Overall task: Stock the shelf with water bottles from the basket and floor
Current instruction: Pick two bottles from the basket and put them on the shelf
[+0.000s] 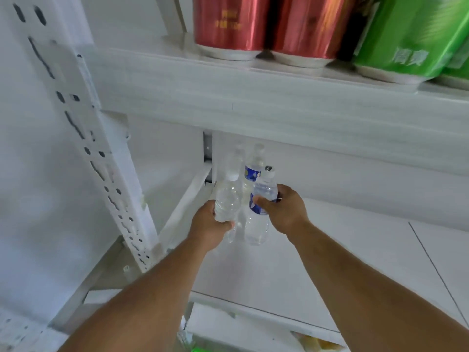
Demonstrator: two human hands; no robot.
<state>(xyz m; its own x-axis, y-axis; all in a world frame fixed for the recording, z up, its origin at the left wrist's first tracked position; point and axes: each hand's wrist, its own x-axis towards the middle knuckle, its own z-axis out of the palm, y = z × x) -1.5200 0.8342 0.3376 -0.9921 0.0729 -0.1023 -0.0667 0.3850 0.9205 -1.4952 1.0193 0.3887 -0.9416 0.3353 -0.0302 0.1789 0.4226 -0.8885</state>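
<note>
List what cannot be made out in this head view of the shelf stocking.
- Basket and floor: outside the frame.
- Bottles at the back: blurred and partly behind the held bottles, so their count is unclear.
- Left hand's fingers: hidden behind its bottle.
- Red cans' print: blurred; tops cut off by the top edge.

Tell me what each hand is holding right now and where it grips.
Left hand grips a clear plastic water bottle without a visible label around its lower body; right hand grips a clear blue-labelled plastic water bottle around its labelled middle.
</note>
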